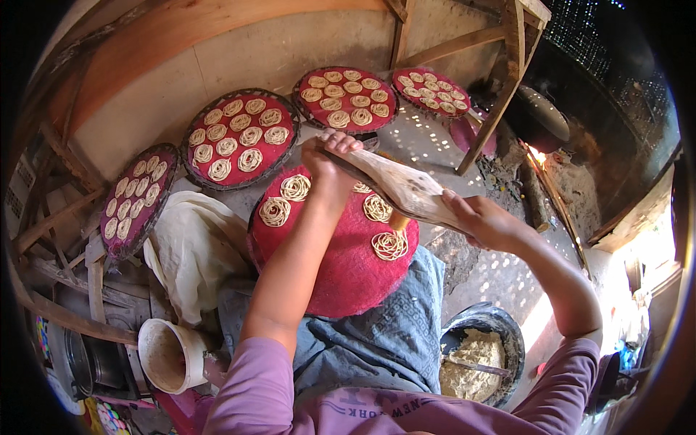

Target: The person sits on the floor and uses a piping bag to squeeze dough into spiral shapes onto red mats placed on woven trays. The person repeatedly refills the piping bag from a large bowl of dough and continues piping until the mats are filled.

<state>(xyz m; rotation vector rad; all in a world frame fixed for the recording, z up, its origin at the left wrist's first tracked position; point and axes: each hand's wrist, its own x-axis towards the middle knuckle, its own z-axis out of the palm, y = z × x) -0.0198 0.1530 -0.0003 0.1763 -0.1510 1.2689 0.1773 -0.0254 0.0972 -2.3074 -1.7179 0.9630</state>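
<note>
With both hands I hold a wooden dough press [406, 187] slantwise over my lap. My left hand [332, 151] is closed round its far left end, fingers curled over the top. My right hand [484, 220] grips the pale lower right end. A yellowish nozzle [398, 220] sticks out underneath, just above a coil of dough strands [390, 246]. The coil lies on a round tray covered in red cloth [348, 279], which rests on my lap. Another dough coil [275, 212] sits at the tray's left, and my left forearm hides part of the cloth.
Several red-covered trays of coils, such as the large one [239, 130], lean along the wall. A black basin [513, 341] holds dough and a stick at my right. A white bucket [172, 354] stands left. Firewood burns [537, 154] near a dark pan [538, 114] beyond a wooden post.
</note>
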